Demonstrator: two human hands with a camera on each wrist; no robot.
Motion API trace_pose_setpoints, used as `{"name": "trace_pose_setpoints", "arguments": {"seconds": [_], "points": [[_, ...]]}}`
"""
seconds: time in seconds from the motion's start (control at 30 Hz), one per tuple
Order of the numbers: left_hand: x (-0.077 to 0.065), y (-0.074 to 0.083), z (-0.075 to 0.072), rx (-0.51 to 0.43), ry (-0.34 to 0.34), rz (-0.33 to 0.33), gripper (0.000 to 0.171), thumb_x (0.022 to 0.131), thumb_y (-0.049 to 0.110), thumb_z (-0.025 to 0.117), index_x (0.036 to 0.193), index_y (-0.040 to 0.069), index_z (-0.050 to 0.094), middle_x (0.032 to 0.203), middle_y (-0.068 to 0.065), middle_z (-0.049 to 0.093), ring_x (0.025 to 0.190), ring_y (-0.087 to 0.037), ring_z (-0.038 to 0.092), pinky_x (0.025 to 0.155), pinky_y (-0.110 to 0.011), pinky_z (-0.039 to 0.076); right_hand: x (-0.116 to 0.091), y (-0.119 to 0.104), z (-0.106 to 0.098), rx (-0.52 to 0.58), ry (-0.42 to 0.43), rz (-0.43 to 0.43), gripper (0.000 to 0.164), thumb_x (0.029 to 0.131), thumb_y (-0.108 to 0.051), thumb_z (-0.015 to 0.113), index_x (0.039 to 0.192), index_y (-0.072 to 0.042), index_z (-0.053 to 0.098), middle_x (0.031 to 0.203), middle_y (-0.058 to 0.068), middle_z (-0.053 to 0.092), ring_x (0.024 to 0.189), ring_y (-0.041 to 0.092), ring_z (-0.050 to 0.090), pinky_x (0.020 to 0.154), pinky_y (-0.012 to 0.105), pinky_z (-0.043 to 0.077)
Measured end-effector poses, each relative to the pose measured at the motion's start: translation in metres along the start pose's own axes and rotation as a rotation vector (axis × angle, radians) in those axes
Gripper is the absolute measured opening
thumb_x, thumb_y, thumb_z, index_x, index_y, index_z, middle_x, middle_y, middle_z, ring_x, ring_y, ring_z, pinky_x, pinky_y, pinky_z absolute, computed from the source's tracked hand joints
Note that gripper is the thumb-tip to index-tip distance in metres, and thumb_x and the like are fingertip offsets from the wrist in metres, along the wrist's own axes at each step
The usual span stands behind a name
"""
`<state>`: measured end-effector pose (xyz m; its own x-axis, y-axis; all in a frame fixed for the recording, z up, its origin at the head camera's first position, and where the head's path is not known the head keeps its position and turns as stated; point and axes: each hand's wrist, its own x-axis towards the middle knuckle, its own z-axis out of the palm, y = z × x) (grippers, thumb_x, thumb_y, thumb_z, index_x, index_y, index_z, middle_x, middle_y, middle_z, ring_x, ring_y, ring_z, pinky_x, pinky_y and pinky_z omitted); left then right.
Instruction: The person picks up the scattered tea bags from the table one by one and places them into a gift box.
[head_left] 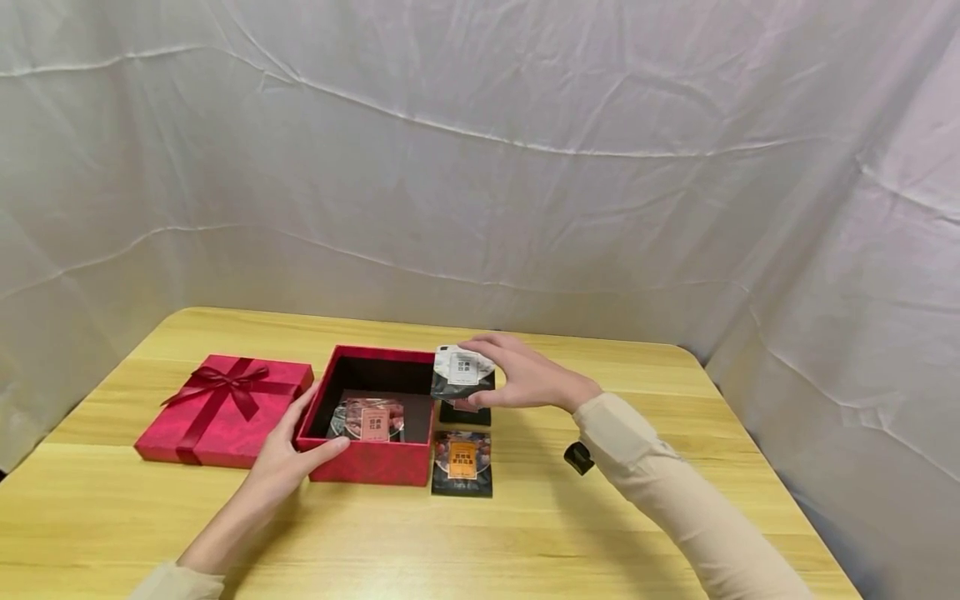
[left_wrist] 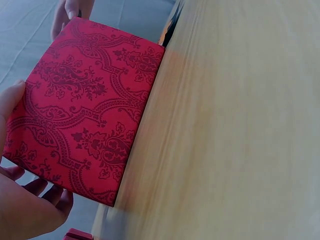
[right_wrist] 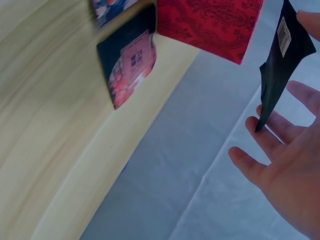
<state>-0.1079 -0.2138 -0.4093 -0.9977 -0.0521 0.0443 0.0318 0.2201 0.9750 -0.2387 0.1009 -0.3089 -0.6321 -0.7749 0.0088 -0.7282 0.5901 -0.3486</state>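
Note:
A red patterned open box [head_left: 367, 463] stands on the table with its dark inside facing up. My left hand [head_left: 283, 457] grips its near left corner, thumb over the front rim and fingers along the left side. Inside lie tea packets, the top one with a pink label [head_left: 375, 421]. My right hand [head_left: 528, 375] pinches a white-and-black tea packet [head_left: 462, 368] between thumb and fingers, tilted beside the box's right rim. In the right wrist view, this packet [right_wrist: 282, 65] shows its dark back with a barcode.
Right of the box lie a pink-labelled packet [right_wrist: 136, 60], partly hidden by my right hand in the head view, and an orange-labelled one [head_left: 462, 477]. The red lid with a ribbon bow [head_left: 225, 408] lies at left. A small black object [head_left: 578, 457] shows beside my right sleeve.

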Motion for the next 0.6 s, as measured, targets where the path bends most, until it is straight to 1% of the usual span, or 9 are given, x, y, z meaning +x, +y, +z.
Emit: {"name": "trace_pose_setpoints", "arguments": {"seconds": [0.23, 0.37, 0.6], "points": [[0.0, 0.001, 0.0, -0.006, -0.002, 0.006, 0.089, 0.088, 0.02, 0.072, 0.156, 0.018, 0.015, 0.15, -0.021, 0.029, 0.132, -0.038, 0.029, 0.105, -0.064, 0.022, 0.011, -0.01, 0.002, 0.004, -0.018, 0.006, 0.081, 0.08, -0.048, 0.067, 0.149, -0.016, 0.038, 0.15, 0.008, 0.034, 0.134, 0.027, 0.033, 0.105, 0.051, 0.033], [0.0, 0.001, 0.0, -0.004, -0.005, 0.007, 0.09, 0.088, 0.02, 0.072, 0.156, 0.018, 0.015, 0.152, -0.021, 0.027, 0.133, -0.039, 0.027, 0.104, -0.066, 0.021, 0.015, -0.015, 0.001, 0.002, -0.032, -0.01, 0.08, 0.082, -0.047, 0.065, 0.15, -0.016, 0.037, 0.151, 0.009, 0.033, 0.135, 0.027, 0.032, 0.106, 0.051, 0.032], [0.0, -0.001, 0.0, -0.012, -0.004, -0.004, 0.09, 0.088, 0.02, 0.071, 0.156, 0.017, 0.014, 0.151, -0.022, 0.027, 0.132, -0.04, 0.03, 0.104, -0.065, 0.023, 0.025, -0.018, 0.0, 0.013, -0.046, -0.004, 0.08, 0.082, -0.046, 0.064, 0.15, -0.016, 0.036, 0.15, 0.008, 0.034, 0.133, 0.025, 0.032, 0.104, 0.05, 0.034]]}}
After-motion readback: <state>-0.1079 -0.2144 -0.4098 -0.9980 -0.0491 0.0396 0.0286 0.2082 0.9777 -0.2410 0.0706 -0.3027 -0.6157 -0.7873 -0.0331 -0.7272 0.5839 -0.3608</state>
